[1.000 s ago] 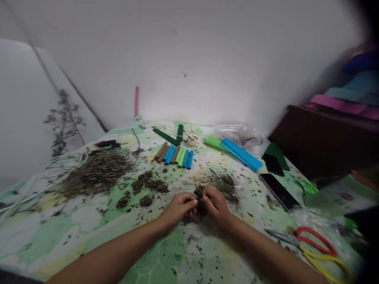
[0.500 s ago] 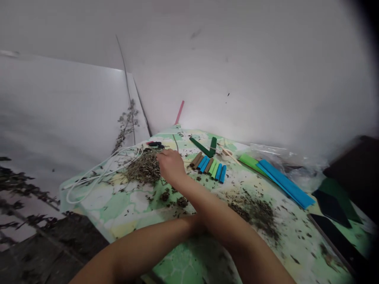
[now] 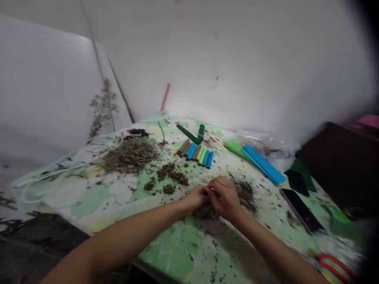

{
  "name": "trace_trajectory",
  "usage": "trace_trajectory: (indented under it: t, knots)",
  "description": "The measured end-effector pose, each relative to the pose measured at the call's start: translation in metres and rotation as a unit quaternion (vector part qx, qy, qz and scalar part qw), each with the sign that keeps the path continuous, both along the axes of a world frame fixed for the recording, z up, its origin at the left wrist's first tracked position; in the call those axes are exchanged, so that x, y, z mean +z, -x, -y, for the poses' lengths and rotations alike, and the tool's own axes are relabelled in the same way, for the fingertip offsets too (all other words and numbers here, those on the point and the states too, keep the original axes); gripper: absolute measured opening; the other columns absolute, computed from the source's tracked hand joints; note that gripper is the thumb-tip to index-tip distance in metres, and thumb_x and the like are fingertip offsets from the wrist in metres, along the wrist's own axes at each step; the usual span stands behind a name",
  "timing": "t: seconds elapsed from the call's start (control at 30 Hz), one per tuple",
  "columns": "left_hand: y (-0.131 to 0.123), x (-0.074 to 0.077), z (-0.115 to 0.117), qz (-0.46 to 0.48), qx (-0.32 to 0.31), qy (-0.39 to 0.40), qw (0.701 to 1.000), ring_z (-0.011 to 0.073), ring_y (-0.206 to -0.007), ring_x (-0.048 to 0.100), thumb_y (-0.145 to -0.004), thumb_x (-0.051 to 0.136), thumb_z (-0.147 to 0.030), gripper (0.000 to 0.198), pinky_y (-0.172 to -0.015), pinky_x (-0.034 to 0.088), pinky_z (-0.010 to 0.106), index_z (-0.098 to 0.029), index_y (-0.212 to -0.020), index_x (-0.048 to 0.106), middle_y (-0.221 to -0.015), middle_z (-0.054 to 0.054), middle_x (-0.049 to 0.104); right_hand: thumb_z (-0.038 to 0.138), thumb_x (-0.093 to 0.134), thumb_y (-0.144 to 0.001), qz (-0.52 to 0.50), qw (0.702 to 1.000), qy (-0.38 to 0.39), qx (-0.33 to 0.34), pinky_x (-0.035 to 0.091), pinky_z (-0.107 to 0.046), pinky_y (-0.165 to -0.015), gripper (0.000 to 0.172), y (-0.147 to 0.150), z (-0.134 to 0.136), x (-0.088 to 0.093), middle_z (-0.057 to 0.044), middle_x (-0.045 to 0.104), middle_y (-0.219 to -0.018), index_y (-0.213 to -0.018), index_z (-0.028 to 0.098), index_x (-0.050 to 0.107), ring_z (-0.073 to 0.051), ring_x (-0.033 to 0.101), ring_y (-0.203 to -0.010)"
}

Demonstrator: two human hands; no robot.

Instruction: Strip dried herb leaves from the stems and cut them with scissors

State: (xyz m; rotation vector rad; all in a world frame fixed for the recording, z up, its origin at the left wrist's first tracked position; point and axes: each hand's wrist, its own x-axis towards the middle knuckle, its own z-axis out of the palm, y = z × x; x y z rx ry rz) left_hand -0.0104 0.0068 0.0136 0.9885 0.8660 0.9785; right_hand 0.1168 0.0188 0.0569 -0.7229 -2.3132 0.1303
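My left hand [image 3: 197,198] and my right hand [image 3: 225,198] meet over the near middle of the table, fingertips pinched together. What they hold, if anything, is hidden by the fingers. Dark plant crumbs [image 3: 247,193] lie just beyond my right hand. Left of the hands are several small brown clumps of dried plant [image 3: 169,189]. Farther left spreads a heap of dried stems and leaves [image 3: 132,156]. Behind the hands, rolled tubes [image 3: 195,152] in brown, blue and light green lie side by side in a row.
Dark green strips [image 3: 189,135] lie behind the tubes, with blue folded sheets [image 3: 263,165] to the right. A phone [image 3: 302,211] and red-handled scissors [image 3: 336,265] are at the right. A white cord [image 3: 71,165] loops at the left. Crumbs litter the patterned tablecloth [image 3: 166,252].
My right hand has come back from the dried heap and joined my left hand; the arms are no longer crossed. The view has turned right, bringing the scissors into sight.
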Motion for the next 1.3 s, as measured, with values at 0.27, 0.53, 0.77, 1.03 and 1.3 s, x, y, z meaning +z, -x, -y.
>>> trace_trajectory:
  t: [0.27,0.53,0.77,1.03,1.3]
  knots:
    - [-0.003,-0.008,-0.001,0.038,-0.016,0.082,0.996,0.0061,-0.050,0.052,-0.072,0.067,-0.027,0.017,-0.048,0.037,0.017,-0.011,-0.073,0.064,-0.066,0.004,0.065,0.018,0.047,-0.086,-0.057,0.992,0.076,-0.087,0.041,-0.033,-0.069,0.009,-0.053,0.008,-0.055,-0.006,0.060,-0.078,-0.085,0.019,0.056,-0.019,0.052,-0.076]
    - [-0.004,-0.006,0.002,0.018,-0.002,0.105,0.994,0.0077,-0.055,0.057,-0.068,0.066,-0.014,0.014,-0.055,0.043,0.018,-0.010,-0.082,0.065,-0.069,0.005,0.067,0.017,0.054,-0.083,-0.082,0.982,0.146,-0.087,0.042,-0.031,-0.071,0.008,-0.052,0.004,-0.058,-0.005,0.062,-0.080,-0.086,0.019,0.061,-0.019,0.054,-0.078]
    - [-0.008,-0.003,0.004,-0.015,0.003,0.081,0.997,0.0073,-0.053,0.055,-0.068,0.067,-0.019,0.028,-0.052,0.041,0.018,-0.013,-0.093,0.058,-0.066,0.002,0.066,0.015,0.052,-0.083,-0.086,0.984,0.151,-0.035,0.043,-0.030,-0.071,0.015,-0.054,0.004,-0.057,-0.007,0.062,-0.084,-0.095,0.018,0.061,-0.018,0.055,-0.080]
    - [-0.008,-0.004,0.005,-0.059,-0.007,0.052,0.997,0.0088,-0.050,0.055,-0.067,0.070,-0.023,0.040,-0.050,0.040,0.018,-0.012,-0.102,0.052,-0.056,-0.002,0.062,0.016,0.051,-0.083,-0.053,0.991,0.126,0.016,0.043,-0.030,-0.071,0.010,-0.054,0.005,-0.056,-0.007,0.061,-0.081,-0.086,0.017,0.061,-0.018,0.054,-0.078]
    - [-0.008,0.000,0.007,-0.008,-0.005,0.093,0.996,0.0141,-0.070,0.065,-0.068,0.069,-0.019,0.034,-0.067,0.049,0.025,-0.015,-0.099,0.055,-0.078,0.005,0.069,0.015,0.049,-0.083,-0.084,0.982,0.158,-0.059,0.039,-0.028,-0.066,0.010,-0.053,0.004,-0.058,-0.003,0.057,-0.072,-0.076,0.018,0.055,-0.016,0.051,-0.072]
